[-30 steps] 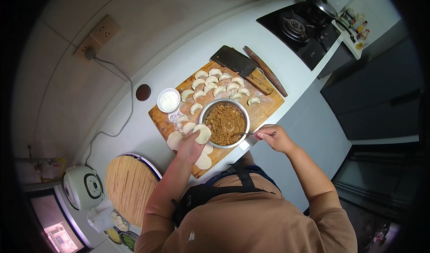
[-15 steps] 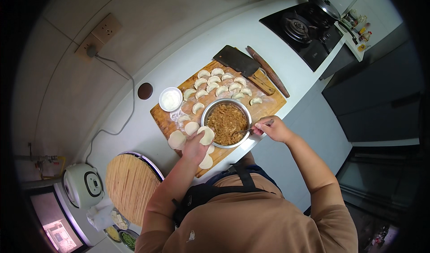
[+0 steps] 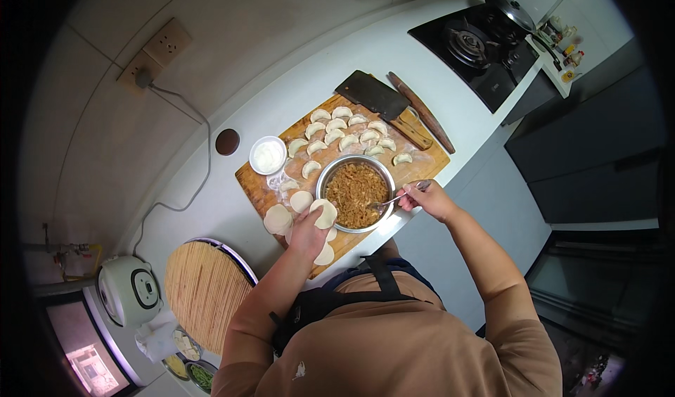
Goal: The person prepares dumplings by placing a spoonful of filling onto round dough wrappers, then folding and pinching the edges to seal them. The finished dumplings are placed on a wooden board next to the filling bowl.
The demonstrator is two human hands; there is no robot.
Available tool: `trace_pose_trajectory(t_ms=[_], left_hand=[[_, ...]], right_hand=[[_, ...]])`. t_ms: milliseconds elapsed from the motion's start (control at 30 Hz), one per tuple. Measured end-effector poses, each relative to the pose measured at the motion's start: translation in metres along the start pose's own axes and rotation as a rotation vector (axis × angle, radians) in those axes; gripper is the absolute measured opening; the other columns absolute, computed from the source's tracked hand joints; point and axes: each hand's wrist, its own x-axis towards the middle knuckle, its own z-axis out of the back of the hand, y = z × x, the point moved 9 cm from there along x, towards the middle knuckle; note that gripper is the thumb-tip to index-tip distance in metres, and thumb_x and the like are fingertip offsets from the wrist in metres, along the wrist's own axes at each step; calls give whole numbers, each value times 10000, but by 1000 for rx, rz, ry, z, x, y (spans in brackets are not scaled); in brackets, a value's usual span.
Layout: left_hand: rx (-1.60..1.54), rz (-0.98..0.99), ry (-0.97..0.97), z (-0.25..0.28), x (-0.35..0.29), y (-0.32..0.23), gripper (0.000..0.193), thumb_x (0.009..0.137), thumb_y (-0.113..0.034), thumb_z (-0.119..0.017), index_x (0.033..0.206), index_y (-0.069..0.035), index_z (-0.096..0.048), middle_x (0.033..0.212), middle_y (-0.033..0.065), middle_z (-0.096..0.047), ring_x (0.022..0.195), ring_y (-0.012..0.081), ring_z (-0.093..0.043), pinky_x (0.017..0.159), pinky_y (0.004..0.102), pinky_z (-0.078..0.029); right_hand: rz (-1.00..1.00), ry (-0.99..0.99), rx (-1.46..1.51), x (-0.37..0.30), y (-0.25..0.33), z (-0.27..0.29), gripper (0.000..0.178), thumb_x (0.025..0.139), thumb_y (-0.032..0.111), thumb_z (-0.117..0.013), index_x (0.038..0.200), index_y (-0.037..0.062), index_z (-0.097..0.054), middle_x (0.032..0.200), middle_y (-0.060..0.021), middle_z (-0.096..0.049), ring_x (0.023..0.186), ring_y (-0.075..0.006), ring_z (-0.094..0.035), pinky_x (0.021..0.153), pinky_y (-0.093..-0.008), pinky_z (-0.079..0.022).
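Note:
My left hand holds a round dumpling wrapper at the left rim of a steel bowl. Brown minced filling fills much of that bowl. With closed fingers, my right hand grips a metal spoon whose tip rests in the filling near the right side. More flat wrappers lie on the wooden cutting board around my left hand. Several folded dumplings sit in rows on the board beyond the bowl.
A white bowl of flour stands at the board's left edge. The cleaver and a wooden rolling pin lie at its far right. A gas stove is far right; a round slatted mat and rice cooker are left.
My right hand has turned slightly, lifting the spoon's handle, while the spoon tip stays at the right side of the filling. My left hand keeps the wrapper in nearly the same place.

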Motion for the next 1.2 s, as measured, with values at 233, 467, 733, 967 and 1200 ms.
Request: trace_pose_trajectory(t_ms=[233, 467, 733, 967, 1200], left_hand=[[3, 10, 35, -1, 1, 0, 261, 891, -58, -487, 1150, -52, -460, 1108, 177, -577, 998, 268, -572, 830, 355, -472], [4, 23, 41, -4, -3, -1, 265, 893, -77, -493, 1155, -54, -457, 1119, 171, -572, 1005, 262, -567, 816, 350, -469], [3, 43, 49, -8, -5, -1, 262, 893, -71, -489, 1152, -66, -452, 1129, 156, -562, 1024, 263, -556, 837, 369, -463], [-3, 32, 8, -4, -5, 1, 268, 883, -44, -494, 1149, -36, -461, 1137, 159, -553, 1063, 285, -537, 875, 422, -454], [32, 44, 37, -10, -7, 1, 269, 901, -63, -466, 1167, -50, -431, 1132, 159, -554, 1030, 265, -554, 846, 375, -472]], right_hand=[[-40, -73, 178, 2, -24, 6, 314, 945, 243, -458, 950, -33, -607, 740, -93, -645, 603, -116, -599, 599, -233, -513], [-87, -177, 277, -4, -39, 13, 319, 950, 259, -445, 948, -26, -588, 724, -97, -630, 574, -138, -587, 570, -251, -506], [34, -188, 245, -9, -29, 22, 318, 932, 256, -488, 961, -39, -600, 743, -85, -636, 612, -127, -591, 607, -244, -515], [102, -5, 51, -18, -1, 7, 231, 902, 173, -549, 971, -30, -637, 804, -67, -651, 688, -100, -595, 661, -224, -502], [79, 103, 19, -10, -4, -7, 230, 898, 187, -558, 952, -16, -652, 783, -51, -652, 680, -86, -589, 656, -216, -491]])
